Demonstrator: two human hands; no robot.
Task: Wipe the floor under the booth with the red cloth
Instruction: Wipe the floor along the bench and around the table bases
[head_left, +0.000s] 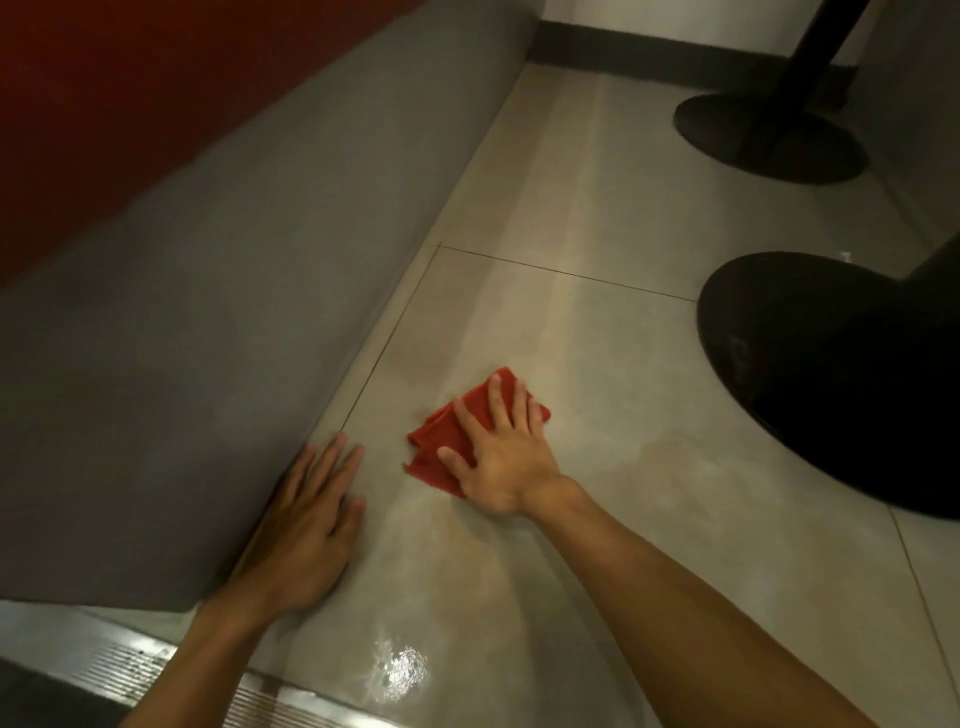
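Centrally, right hand (498, 457): laid flat, palm down, on the red cloth (434, 436); fingers straight and spread, pressing rather than curling round it.
Red cloth: folded into a rough pad, lying on the floor (597, 364) beneath the right palm; its edges show to the left of the thumb and beyond the fingertips.
Cloth position: on the open tile, near the booth base (208, 312) but not touching it, and well apart from the nearer table foot (831, 389).
Left hand (306, 530): empty, flat on the floor, fingers extended; its outer edge lies along the foot of the booth base.
Floor: pale glossy tiles with thin dark joints; a bright glare spot (402, 670) lies between the two forearms.
Booth base: plain grey panel running diagonally from lower left to the far wall, with the red seat upholstery (130, 104) above it.
Table feet: two round black discs on the right; the farther one (763, 140) carries a black post (810, 62).
Threshold strip (130, 665): ribbed metal, at lower left.
Skirting (623, 49): dark band along the far wall.
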